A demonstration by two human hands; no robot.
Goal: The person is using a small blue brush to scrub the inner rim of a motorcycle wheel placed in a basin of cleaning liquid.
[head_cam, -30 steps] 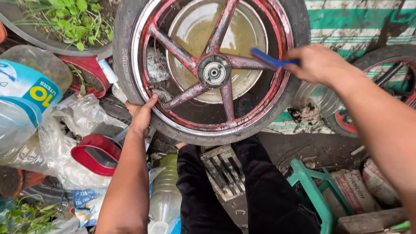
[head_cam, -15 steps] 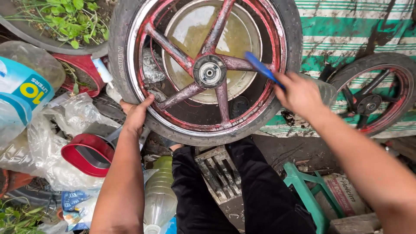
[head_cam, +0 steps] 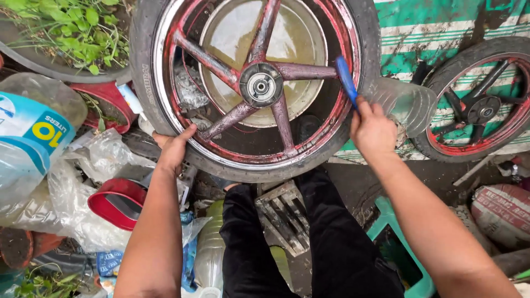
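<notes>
1. Right hand [head_cam: 374, 132] is clenched round a blue brush [head_cam: 346, 80], its tip laid against the inside of the red rim [head_cam: 353, 49] on the wheel's right side.
2. Left hand [head_cam: 174, 146] is cupped on the lower left of the tyre [head_cam: 144, 77], fingers wrapped at the rim edge, propping the wheel upright above the knees [head_cam: 287, 221].
3. Risk one: the wheel is steadied by one hand only. A hard push with the brush looks likely to twist it sideways or roll it off its perch.
4. Risk two: the spokes [head_cam: 221, 63] look wet and streaky, so the brush may skid and knuckles may knock the spoke just left of it.
5. Risk three: left fingertips sit right at the rim lip; if the wheel turns, they could get pinched.
6. Room: there's open gap between spokes for short strokes, little more.
7. Right side is tight, with a clear plastic bottle [head_cam: 406, 102] touching the tyre and a second wheel [head_cam: 480, 105] just beyond.
8. Left is crowded too: a big water jug [head_cam: 33, 132], plastic bags [head_cam: 94, 165] and a red part [head_cam: 118, 201] near the forearm.
9. Below, a metal grate [head_cam: 284, 218] sits between the legs, a green stool [head_cam: 406, 265] by the right arm.
</notes>
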